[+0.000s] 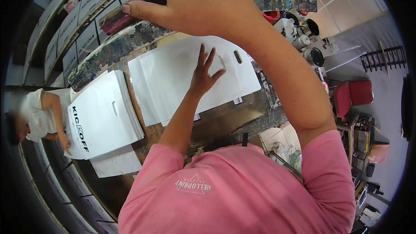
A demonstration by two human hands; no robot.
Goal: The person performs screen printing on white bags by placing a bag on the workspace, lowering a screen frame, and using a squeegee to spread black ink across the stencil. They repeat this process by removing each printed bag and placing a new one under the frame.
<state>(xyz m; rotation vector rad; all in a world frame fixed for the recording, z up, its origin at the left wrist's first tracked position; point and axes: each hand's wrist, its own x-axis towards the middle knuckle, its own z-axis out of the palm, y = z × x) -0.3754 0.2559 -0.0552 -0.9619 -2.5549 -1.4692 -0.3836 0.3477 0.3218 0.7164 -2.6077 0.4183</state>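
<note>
A white flat bag (167, 76) with a punched oval handle hole lies on the worktable in front of me. Over its middle is my left hand (206, 73), fingers spread and holding nothing; whether the palm touches the bag I cannot tell. My right hand (195, 6) reaches far forward across the bag. Its thumb lies along a paint-stained bar (113, 23), and the hand is closed on it; the other fingers are mostly hidden or cut off at the upper edge.
To the left lies a stack of white bags (102, 112) with black lettering, a co-worker's hand (65, 144) at its edge. A paint-crusted beam (99, 63) runs beyond the bags. Paint cans (312, 56) stand at the right, near a red chair (353, 95). Racks (52, 182) hold printed sheets.
</note>
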